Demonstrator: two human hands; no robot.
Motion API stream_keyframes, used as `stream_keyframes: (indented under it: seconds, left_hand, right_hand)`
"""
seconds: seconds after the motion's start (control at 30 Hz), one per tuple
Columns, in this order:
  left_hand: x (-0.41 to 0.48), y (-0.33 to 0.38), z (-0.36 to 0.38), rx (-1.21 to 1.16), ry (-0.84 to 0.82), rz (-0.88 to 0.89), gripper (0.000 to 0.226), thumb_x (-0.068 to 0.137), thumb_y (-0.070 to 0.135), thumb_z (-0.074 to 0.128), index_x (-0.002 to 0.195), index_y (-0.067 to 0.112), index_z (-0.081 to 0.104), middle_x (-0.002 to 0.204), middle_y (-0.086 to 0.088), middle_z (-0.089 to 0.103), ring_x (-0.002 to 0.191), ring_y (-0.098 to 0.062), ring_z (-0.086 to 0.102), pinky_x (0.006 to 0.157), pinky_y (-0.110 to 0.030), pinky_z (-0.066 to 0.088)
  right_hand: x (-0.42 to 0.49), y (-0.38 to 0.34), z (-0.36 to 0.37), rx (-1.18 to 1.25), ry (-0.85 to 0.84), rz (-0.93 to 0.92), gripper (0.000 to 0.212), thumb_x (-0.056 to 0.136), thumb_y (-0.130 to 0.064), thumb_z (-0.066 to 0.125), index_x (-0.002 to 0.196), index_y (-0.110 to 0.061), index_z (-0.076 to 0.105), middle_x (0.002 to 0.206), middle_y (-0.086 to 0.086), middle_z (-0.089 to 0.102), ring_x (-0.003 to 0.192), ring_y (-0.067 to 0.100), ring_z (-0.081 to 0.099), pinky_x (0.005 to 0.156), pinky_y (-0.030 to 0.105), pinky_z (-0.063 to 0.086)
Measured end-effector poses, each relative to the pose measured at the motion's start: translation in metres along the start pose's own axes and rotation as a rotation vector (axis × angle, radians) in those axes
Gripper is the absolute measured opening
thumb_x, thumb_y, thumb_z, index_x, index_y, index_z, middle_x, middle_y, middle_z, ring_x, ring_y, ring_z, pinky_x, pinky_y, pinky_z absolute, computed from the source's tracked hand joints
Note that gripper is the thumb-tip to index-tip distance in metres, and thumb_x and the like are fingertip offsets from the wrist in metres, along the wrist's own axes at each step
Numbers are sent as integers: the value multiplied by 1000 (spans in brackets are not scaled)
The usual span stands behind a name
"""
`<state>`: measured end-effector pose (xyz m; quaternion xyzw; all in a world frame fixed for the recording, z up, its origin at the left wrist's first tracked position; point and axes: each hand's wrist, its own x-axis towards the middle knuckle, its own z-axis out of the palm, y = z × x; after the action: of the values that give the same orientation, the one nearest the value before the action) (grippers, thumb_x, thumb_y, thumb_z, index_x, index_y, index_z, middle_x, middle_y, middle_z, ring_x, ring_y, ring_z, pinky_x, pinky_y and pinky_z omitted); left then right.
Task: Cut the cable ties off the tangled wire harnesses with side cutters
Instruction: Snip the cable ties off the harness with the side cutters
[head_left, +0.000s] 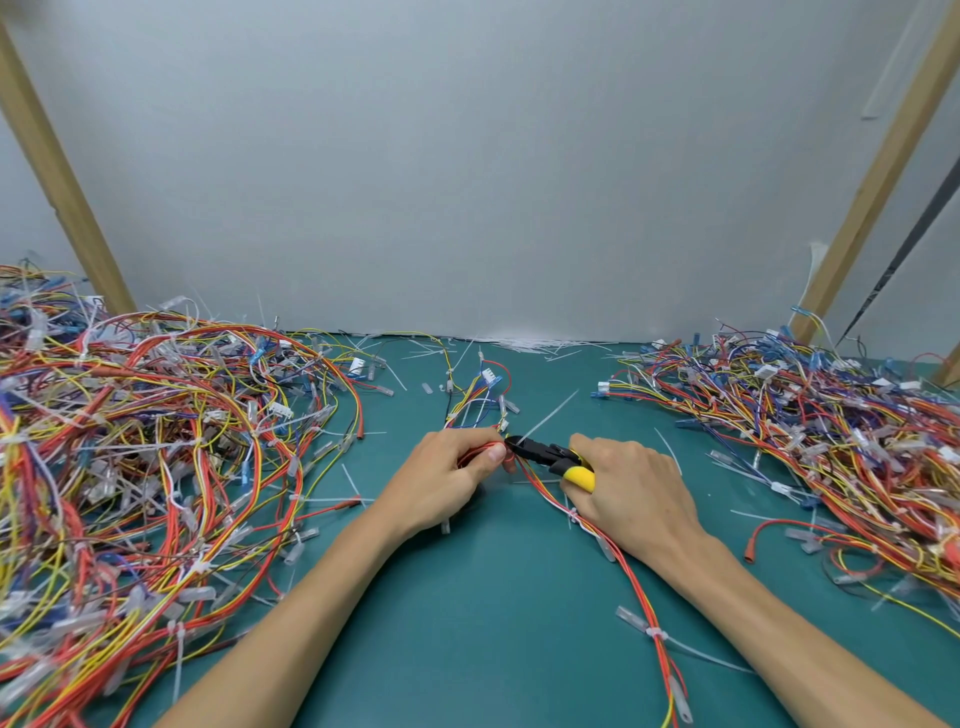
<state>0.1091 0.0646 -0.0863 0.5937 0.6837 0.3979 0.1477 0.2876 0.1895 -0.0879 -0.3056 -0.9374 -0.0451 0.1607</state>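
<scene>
A wire harness (636, 587) of red, orange, yellow and white wires lies across the middle of the green mat (498, 613). My left hand (447, 478) pinches a bunch of its red wires between thumb and fingers. My right hand (631, 488) grips the yellow-handled side cutters (550, 453). The black jaws point left and meet the wires right at my left thumb, where a white cable tie (545, 418) sticks up. Other white ties (655, 633) stay wrapped further down the harness.
A big tangled heap of harnesses (145, 467) fills the left side of the mat. Another heap (831, 431) covers the right. Cut white tie pieces (524, 344) lie along the back wall. Wooden posts (57, 171) lean at both sides.
</scene>
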Motion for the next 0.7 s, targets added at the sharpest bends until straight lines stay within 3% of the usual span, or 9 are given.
stream_keyframes:
  seconds: [0.1, 0.27, 0.43, 0.6, 0.7]
  left_hand:
    - [0, -2, 0, 8, -3, 3, 26, 102, 23, 47, 85, 27, 67, 60, 6, 41, 59, -9, 37, 57, -23, 27]
    - [0, -2, 1, -21, 5, 4, 27, 102, 25, 47, 83, 33, 65, 60, 8, 41, 58, -8, 37, 55, -20, 27]
    - [0, -2, 2, -37, 40, -8, 24, 101, 23, 49, 87, 25, 68, 56, 11, 42, 56, -7, 37, 55, -20, 28]
    - [0, 1, 4, -27, 319, -50, 20, 98, 22, 53, 87, 20, 69, 69, 4, 61, 69, -17, 54, 63, -29, 40]
    - [2, 0, 4, 104, 503, -43, 17, 92, 31, 54, 86, 22, 67, 77, 13, 59, 84, -14, 48, 77, -29, 32]
  right_hand:
    - [0, -1, 0, -4, 4, 7, 24, 87, -49, 50, 83, -29, 38, 69, -8, 48, 68, 22, 48, 55, 32, 30]
    - [-1, -1, 1, 8, 22, 25, 24, 87, -47, 50, 82, -29, 37, 68, -7, 47, 71, 25, 56, 54, 32, 29]
    - [1, 3, 2, 91, 110, 158, 22, 87, -40, 53, 79, -25, 38, 64, -7, 48, 67, 29, 53, 52, 32, 31]
    - [2, 13, 1, 403, 279, 336, 27, 88, -34, 58, 72, -20, 41, 54, -5, 47, 55, 24, 47, 46, 32, 30]
    - [2, 14, 1, 548, 353, 370, 29, 90, -34, 59, 70, -20, 43, 52, -2, 46, 53, 20, 46, 48, 35, 35]
